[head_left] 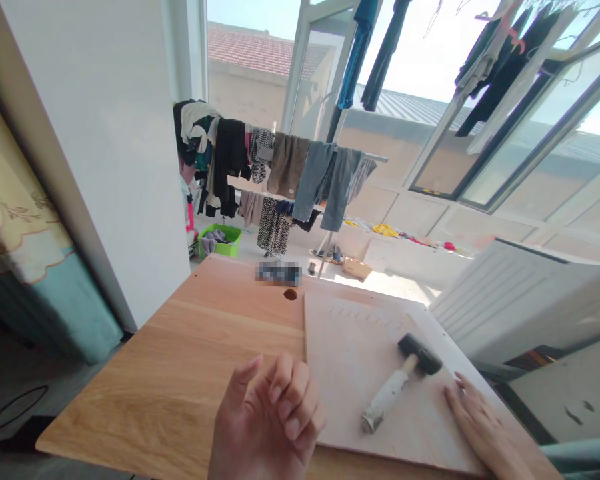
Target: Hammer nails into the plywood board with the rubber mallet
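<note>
My left hand is raised palm-up over the near edge of a wooden desk, its fingers loosely curled and apart, with nothing in it. My right hand lies flat, fingers stretched out, on a pale thin board that rests on the right half of the desk. A rubber mallet with a black head and a white handle lies on that board, just left of my right hand and not touched by it.
A small round hole marks the desk's far edge. A white radiator stands to the right. Beyond are a drying rack hung with clothes, a green basket, a white wall and large windows.
</note>
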`<state>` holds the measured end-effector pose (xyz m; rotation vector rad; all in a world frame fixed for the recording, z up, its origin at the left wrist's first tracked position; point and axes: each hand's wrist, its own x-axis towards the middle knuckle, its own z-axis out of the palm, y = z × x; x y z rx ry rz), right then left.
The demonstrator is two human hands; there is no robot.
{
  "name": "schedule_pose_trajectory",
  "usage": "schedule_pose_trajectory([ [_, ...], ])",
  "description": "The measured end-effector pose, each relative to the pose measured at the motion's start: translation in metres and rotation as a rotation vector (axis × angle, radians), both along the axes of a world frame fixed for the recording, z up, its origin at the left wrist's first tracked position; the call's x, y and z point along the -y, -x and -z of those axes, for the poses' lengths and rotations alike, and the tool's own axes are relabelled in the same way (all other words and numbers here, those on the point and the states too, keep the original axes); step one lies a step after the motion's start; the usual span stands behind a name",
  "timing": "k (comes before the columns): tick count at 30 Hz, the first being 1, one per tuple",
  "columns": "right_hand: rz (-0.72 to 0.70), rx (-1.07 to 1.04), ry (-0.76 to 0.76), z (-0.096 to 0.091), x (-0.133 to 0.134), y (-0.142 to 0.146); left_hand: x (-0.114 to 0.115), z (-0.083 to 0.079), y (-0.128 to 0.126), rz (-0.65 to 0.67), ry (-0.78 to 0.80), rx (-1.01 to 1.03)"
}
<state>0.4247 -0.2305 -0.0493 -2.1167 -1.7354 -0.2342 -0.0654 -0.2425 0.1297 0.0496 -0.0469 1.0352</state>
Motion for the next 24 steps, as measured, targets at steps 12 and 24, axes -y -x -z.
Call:
schedule_pose_trajectory([
  [12, 0.044, -0.149, 0.057, 0.017, 0.001, 0.022, -0.003, 0.014, -0.001, 0.015, -0.03, 0.059],
  [24, -0.195, -0.057, -0.015, 0.005, -0.008, 0.121, -0.013, 0.027, 0.01, -0.085, 0.104, 0.02],
])
